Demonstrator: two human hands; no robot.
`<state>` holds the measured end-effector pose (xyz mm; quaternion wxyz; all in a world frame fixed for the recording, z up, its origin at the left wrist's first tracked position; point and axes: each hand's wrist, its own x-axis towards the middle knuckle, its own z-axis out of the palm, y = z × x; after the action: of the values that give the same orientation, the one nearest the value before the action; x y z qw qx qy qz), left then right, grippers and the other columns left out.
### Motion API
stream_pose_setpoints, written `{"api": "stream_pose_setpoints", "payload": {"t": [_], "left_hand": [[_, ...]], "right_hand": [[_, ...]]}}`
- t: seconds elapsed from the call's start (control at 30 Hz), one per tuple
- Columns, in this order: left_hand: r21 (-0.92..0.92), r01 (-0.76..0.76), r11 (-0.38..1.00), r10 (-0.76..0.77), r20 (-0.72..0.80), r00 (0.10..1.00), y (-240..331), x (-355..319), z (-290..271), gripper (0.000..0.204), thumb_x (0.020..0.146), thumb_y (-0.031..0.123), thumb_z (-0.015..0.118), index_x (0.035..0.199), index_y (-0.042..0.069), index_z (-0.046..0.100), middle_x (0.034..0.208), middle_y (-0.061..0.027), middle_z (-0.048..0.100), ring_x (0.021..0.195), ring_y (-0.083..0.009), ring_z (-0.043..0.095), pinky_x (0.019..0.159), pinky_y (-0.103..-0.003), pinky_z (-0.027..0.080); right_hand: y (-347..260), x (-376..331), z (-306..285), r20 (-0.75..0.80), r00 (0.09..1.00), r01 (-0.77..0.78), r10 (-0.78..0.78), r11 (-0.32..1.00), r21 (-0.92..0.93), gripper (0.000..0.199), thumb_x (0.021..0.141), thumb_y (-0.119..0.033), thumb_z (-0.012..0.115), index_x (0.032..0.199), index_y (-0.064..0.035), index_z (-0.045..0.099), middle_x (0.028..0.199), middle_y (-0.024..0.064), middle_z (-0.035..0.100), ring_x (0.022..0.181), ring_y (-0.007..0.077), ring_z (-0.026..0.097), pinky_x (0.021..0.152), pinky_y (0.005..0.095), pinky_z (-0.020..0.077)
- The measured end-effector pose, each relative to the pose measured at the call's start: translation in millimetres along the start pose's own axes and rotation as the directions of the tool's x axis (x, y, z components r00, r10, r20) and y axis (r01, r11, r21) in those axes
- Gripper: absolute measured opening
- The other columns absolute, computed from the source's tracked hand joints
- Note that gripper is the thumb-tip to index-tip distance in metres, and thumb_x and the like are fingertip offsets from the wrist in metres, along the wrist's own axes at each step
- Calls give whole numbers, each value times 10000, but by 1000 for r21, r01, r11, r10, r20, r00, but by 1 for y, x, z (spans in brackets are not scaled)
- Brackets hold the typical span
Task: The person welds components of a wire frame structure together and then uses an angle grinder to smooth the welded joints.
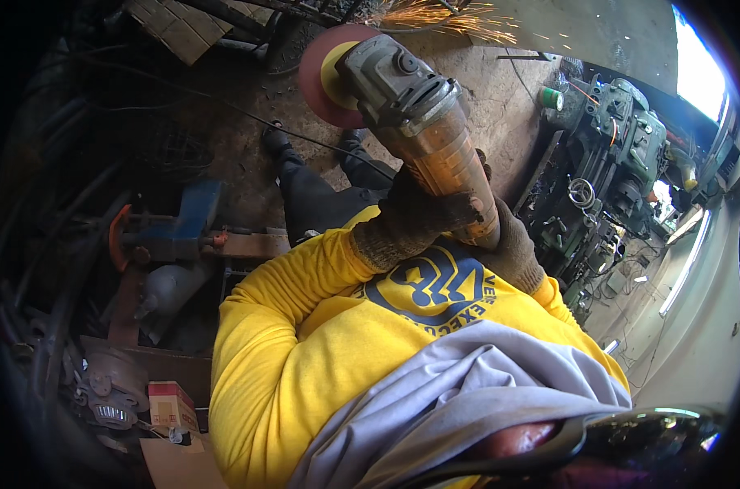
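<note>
The left hand (410, 216) wears a dark, dirty work glove and is wrapped tight around the body of an angle grinder (423, 130). The right hand (512, 248), in the same kind of glove, sits just behind and under the grinder's back end, with its fingers curled on it too. Both hands are closed on the tool.

The grinder is held up in front of the person's chest and points away, toward the floor ahead. Its body is orange and dusty, and its head is grey. At the front is a round red disc (321, 73) with a yellow middle.

The arms wear long yellow sleeves (264, 342). A grey cloth (468, 383) hangs over the chest. Below the grinder you can see dark trousers and dark shoes (276, 138) on the dirt floor.

A thin black cable (304, 138) runs across the floor. Orange sparks (443, 16) fly at the top. On the person's left is a blue vise (182, 224) and a small red and tan box (170, 403). On the right stands a green machine (631, 130).
</note>
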<state>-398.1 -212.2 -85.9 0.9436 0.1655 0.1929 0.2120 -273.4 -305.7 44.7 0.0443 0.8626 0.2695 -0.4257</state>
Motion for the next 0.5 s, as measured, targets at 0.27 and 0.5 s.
{"api": "stream_pose_setpoints", "payload": {"t": [0.27,0.5], "left_hand": [[21,5,1000,-5,-15,1000,0,-1,1,665,778,205,827,1323,50,480,1198,-112,613,1117,-224,621,1018,-390,502],[-46,47,998,-47,-5,999,5,-1,2,679,774,210,832,1329,46,477,1198,-112,615,1121,-224,620,1015,-394,505]], "right_hand": [[9,1,2,2,999,42,-42,999,22,910,687,-317,915,1439,-74,464,1260,215,658,1157,347,658,987,414,518],[8,1,2,3,1000,28,-28,999,23,926,674,-339,928,1435,-77,470,1255,210,663,1147,337,665,980,410,524]]}}
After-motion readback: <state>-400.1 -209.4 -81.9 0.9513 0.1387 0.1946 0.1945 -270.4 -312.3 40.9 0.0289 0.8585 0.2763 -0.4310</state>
